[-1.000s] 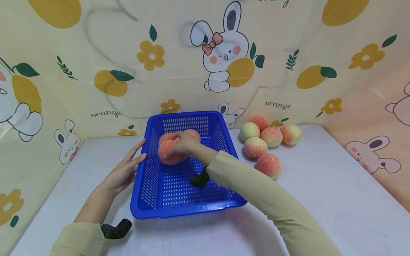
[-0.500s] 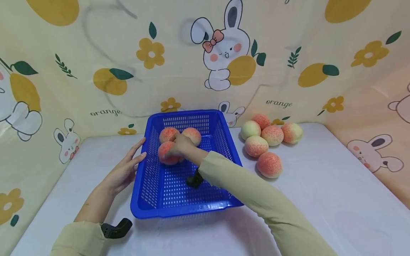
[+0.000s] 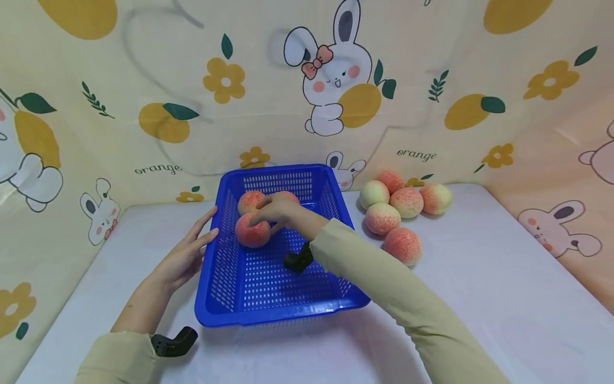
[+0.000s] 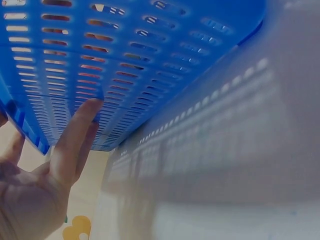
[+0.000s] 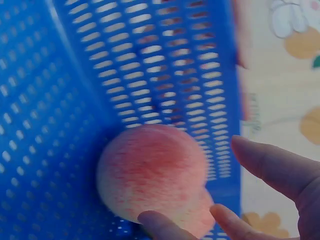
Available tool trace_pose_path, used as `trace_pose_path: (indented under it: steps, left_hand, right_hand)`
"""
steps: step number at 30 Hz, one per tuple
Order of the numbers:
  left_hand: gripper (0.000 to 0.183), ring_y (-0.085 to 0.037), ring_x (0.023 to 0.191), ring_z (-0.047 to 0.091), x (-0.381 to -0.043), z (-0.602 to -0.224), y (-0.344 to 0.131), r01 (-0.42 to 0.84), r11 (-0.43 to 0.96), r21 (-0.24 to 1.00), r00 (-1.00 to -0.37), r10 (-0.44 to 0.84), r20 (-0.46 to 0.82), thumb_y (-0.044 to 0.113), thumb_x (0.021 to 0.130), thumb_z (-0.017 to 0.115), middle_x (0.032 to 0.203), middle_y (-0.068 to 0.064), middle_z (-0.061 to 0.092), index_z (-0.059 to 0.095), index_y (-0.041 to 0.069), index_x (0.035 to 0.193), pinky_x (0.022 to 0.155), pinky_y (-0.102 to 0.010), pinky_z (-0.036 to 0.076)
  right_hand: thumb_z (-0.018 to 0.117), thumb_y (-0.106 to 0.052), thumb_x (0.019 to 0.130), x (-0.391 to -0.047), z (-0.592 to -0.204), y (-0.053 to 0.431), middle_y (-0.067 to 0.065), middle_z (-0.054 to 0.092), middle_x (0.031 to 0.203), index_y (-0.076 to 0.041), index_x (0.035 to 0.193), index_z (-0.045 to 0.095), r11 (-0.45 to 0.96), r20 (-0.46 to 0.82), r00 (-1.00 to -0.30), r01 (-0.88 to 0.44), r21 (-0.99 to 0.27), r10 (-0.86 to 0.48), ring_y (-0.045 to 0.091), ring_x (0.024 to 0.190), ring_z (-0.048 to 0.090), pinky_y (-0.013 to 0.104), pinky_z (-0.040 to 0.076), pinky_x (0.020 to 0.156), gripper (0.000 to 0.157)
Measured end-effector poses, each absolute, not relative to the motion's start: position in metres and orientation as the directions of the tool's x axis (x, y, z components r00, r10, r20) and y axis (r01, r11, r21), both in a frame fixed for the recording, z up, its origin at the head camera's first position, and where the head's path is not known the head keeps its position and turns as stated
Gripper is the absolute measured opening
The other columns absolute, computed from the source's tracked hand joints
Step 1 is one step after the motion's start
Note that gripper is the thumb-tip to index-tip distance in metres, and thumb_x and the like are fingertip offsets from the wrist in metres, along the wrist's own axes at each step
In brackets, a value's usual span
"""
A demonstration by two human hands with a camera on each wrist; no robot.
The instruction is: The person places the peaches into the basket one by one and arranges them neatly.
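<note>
A blue plastic basket [image 3: 283, 316] stands in the middle of the table, with 3 pink-red peaches in its far left part. My right hand [image 3: 283, 210] reaches in over them, its fingers at the upper right of the front peach [image 3: 251, 234]. Another peach [image 3: 250, 201] lies behind that one, and the third peach [image 3: 290, 196] is partly hidden by the hand. In the right wrist view, the fingers are spread, with one fingertip [image 5: 150, 218] at the lower edge of a peach [image 5: 152, 170]. My left hand [image 3: 179, 261] rests its extended fingers on the basket's left side.
Several more peaches [image 3: 406, 202] sit in a group right of the basket, the nearest peach [image 3: 403, 246] beside my right sleeve. A printed cloth [image 3: 268, 122] hangs behind the white-covered table [image 3: 499, 298]. Black wrist devices [image 3: 175, 342] are on both arms.
My right hand dips a little left within the basket, then shifts back up and right, leaving more of the front peach showing. The left hand stays at the basket's side.
</note>
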State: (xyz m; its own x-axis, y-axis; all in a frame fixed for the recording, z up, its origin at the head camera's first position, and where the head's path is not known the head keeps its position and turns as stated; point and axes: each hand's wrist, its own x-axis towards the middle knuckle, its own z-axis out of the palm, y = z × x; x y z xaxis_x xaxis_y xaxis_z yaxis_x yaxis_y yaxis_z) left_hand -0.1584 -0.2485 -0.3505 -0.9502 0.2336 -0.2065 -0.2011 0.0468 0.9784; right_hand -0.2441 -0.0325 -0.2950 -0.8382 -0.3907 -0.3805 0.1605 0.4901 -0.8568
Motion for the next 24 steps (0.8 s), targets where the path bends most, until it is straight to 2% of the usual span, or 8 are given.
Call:
trace_pose_path:
  steps: [4,6,10,13,18,24]
  left_hand:
    - [0.064,-0.008,0.104,0.063,-0.158,-0.351,-0.249,-0.195,0.029,0.98,-0.949,0.247,-0.197,0.039,0.102,0.042,0.154,-0.02,0.019,0.003,0.04,0.153,0.085,-0.028,0.054]
    - [0.064,-0.009,0.105,0.062,-0.158,-0.35,-0.249,-0.193,0.033,0.981,-0.948,0.25,-0.196,0.039,0.102,0.042,0.155,-0.02,0.017,0.003,0.04,0.153,0.085,-0.028,0.054]
    - [0.065,-0.009,0.106,0.061,-0.157,-0.35,-0.248,-0.196,0.039,0.98,-0.948,0.247,-0.199,0.039,0.102,0.042,0.155,-0.019,0.016,0.003,0.041,0.153,0.086,-0.028,0.053]
    - [0.065,-0.008,0.103,0.063,-0.157,-0.35,-0.248,-0.204,0.029,0.979,-0.948,0.242,-0.205,0.039,0.102,0.043,0.153,-0.02,0.02,0.003,0.041,0.153,0.084,-0.027,0.054]
    - [0.065,-0.008,0.101,0.065,-0.157,-0.351,-0.248,-0.207,0.015,0.978,-0.947,0.249,-0.204,0.039,0.102,0.043,0.149,-0.02,0.025,0.003,0.041,0.153,0.081,-0.028,0.055]
    - [0.064,-0.01,0.101,0.065,-0.157,-0.351,-0.248,-0.204,0.001,0.979,-0.946,0.255,-0.198,0.037,0.102,0.043,0.136,-0.007,0.04,0.004,0.041,0.153,0.081,-0.028,0.055]
  right_hand:
    - [0.075,-0.012,0.081,-0.245,-0.285,-0.019,0.015,0.044,0.144,-0.003,0.134,0.053,0.451,-0.37,-0.823,0.158,-0.878,-0.431,0.035,0.133,0.043,0.041,0.054,0.089,0.058]
    - [0.074,-0.012,0.082,-0.244,-0.28,-0.012,0.015,0.044,0.143,-0.004,0.133,0.054,0.429,-0.36,-0.818,0.155,-0.89,-0.449,0.034,0.132,0.044,0.04,0.053,0.092,0.056]
    - [0.073,-0.011,0.083,-0.241,-0.269,0.0,0.012,0.049,0.134,-0.003,0.131,0.057,0.382,-0.332,-0.813,0.148,-0.912,-0.479,0.025,0.119,0.05,0.043,0.047,0.1,0.051]
    - [0.073,-0.014,0.083,-0.24,-0.264,0.008,0.009,0.051,0.132,-0.004,0.128,0.059,0.368,-0.31,-0.812,0.128,-0.921,-0.494,0.023,0.115,0.051,0.043,0.045,0.103,0.048]
    - [0.074,-0.017,0.084,-0.238,-0.26,0.021,0.01,0.052,0.134,-0.006,0.125,0.062,0.35,-0.271,-0.825,0.096,-0.932,-0.496,0.026,0.121,0.053,0.042,0.045,0.103,0.044]
    - [0.072,-0.02,0.086,-0.234,-0.262,0.038,0.01,0.061,0.126,-0.004,0.126,0.06,0.324,-0.224,-0.831,0.056,-0.945,-0.51,0.029,0.121,0.055,0.042,0.044,0.104,0.045]
